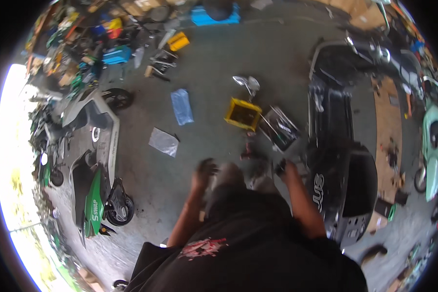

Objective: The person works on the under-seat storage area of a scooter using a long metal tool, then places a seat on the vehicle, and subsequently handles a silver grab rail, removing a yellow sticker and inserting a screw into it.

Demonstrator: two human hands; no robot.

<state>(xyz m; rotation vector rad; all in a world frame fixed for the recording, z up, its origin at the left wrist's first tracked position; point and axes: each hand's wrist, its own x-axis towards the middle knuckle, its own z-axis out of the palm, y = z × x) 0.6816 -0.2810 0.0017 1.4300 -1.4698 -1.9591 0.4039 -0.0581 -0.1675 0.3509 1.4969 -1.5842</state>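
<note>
My left hand (207, 168), dark over the fingers, hangs beside my left knee; its fingers look loosely apart, with nothing visible in them. Beyond my right knee is my right hand (282, 168), close to the black scooter; its blurred fingers hide whether it holds anything. On the floor between and ahead of my hands lies a red and black power drill (248, 146). Past it stands a yellow open bin (243, 114), and beside that a tray of tools (280, 129). A shiny metal or mirror-like part (247, 85) lies farther off.
The black scooter (331, 117) stands close on my right. At left stands a white and green scooter (95, 185). A blue packet (182, 106) and a clear plastic bag (164, 142) lie on the floor. Piled parts and a small yellow bin (178, 42) are at far left.
</note>
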